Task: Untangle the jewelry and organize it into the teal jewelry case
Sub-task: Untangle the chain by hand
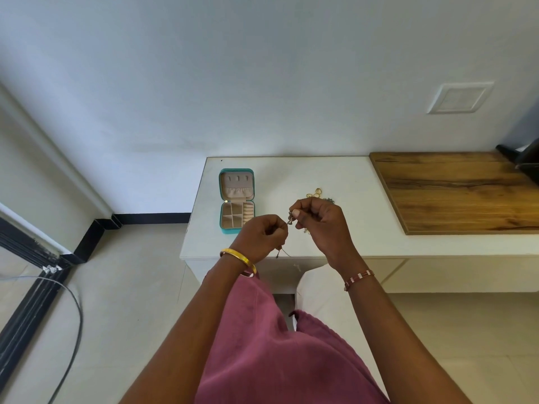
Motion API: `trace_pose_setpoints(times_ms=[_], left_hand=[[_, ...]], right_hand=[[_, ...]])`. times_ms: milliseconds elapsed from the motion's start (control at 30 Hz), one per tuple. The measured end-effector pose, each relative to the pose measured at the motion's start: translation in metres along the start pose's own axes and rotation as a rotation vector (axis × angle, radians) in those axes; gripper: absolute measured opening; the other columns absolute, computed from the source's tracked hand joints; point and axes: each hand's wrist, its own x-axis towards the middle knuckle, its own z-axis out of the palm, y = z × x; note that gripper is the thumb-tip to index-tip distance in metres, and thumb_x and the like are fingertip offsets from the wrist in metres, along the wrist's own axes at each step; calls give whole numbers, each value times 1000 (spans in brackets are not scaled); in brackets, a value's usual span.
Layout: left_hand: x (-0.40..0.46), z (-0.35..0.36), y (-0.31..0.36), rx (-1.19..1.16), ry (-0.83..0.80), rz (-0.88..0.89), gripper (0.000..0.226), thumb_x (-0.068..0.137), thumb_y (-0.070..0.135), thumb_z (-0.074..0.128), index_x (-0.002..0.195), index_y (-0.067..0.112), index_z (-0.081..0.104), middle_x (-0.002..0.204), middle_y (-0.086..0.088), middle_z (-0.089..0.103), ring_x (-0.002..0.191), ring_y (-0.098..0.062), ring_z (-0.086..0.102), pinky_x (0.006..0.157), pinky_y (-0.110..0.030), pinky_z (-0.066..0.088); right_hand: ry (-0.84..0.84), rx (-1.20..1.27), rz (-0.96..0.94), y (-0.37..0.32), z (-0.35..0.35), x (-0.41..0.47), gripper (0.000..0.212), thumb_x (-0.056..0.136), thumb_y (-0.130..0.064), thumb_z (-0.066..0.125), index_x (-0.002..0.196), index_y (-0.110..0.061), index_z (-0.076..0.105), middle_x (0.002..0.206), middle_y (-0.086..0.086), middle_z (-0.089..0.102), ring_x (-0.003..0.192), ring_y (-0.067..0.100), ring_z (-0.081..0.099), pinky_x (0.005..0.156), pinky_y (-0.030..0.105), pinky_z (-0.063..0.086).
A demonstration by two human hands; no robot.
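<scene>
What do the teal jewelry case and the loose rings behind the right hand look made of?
Teal jewelry case: looks like smooth faux leather outside, going by the even matte teal shell; the lining looks like soft beige velvet or suede. Loose rings: probably gold-toned metal, from their yellow shine; too small to tell more.

There's a white table (291, 176) pushed up against a pale wall (262, 68), with a wooden board (455, 191) lying on its right side. 1 white wall plate (460, 97) sits above that. Down on the tiled floor (131, 272), a grey cable (76, 313) curves along the left, near some black skirting (151, 218).
</scene>
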Motion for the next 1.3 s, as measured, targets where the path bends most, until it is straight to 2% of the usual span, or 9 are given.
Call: trace_pose_setpoints(times_ms=[100, 267, 367, 500, 667, 800, 1033, 1200, 1300], left_hand=[[1, -2, 0, -37, -7, 29, 24, 84, -1, 49, 71, 18, 57, 64, 3, 57, 53, 1, 56, 61, -11, 49], [-1, -3, -3, -133, -37, 35, 29, 82, -6, 51, 71, 19, 59, 68, 2, 59, 56, 3, 57, 62, -10, 50], [-2, -3, -5, -149, 0, 17, 24, 83, -5, 50, 82, 15, 63, 70, 2, 62, 55, 3, 59, 63, -10, 51], [-1, -4, -10, -183, 54, 2, 25, 84, -3, 51, 92, 18, 62, 71, 1, 64, 55, 0, 61, 68, -13, 53], [-2, -3, -12, -138, 67, 19, 22, 86, 0, 51, 89, 18, 64, 76, -2, 65, 58, 3, 62, 68, -10, 51], [-3, -2, -14, -127, 77, 23, 21, 86, 2, 52, 87, 18, 65, 80, -5, 67, 62, 1, 63, 72, -17, 54], [-3, 0, -13, -160, 86, 37, 8, 87, 9, 56, 86, 13, 63, 72, 3, 65, 55, 0, 62, 65, -14, 53], [-2, 2, -14, -96, 72, 26, 9, 88, 10, 55, 83, 15, 62, 69, 3, 64, 53, 2, 60, 62, -10, 51], [-4, 3, -12, -117, 71, 22, 14, 90, 10, 52, 82, 19, 60, 68, 5, 63, 52, 0, 59, 62, -13, 51]], right_hand=[[17, 19, 14, 0, -2, 0, 13, 86, 3, 55, 86, -7, 64, 73, 0, 63, 55, -1, 56, 60, 12, 47], [17, 54, 25, -1, -4, -1, 15, 87, 1, 56, 84, -10, 65, 74, 3, 65, 58, 3, 56, 62, 15, 48], [15, 72, 30, -2, -6, -1, 17, 87, 0, 56, 82, -13, 65, 73, 2, 65, 58, 4, 56, 63, 17, 49], [34, 73, 35, -5, -9, -1, 17, 87, -1, 56, 83, -14, 65, 75, 3, 65, 58, 3, 56, 62, 16, 48], [30, 69, 34, -6, -8, -2, 17, 87, -1, 56, 83, -14, 65, 75, 3, 65, 58, 3, 57, 62, 16, 48], [28, 55, 33, -7, -9, -2, 16, 87, -1, 57, 84, -13, 65, 74, 1, 65, 57, 1, 57, 63, 15, 49], [10, 27, 21, -9, -7, -2, 14, 86, 0, 58, 84, -12, 66, 74, -1, 66, 59, -1, 59, 61, 13, 49], [41, 23, 15, -10, -10, -1, 11, 86, 0, 58, 88, -7, 66, 76, 1, 65, 58, -1, 58, 61, 13, 48], [31, 21, 11, -11, -11, -1, 10, 86, 1, 57, 89, -5, 66, 75, 1, 65, 58, -1, 58, 61, 13, 49]])
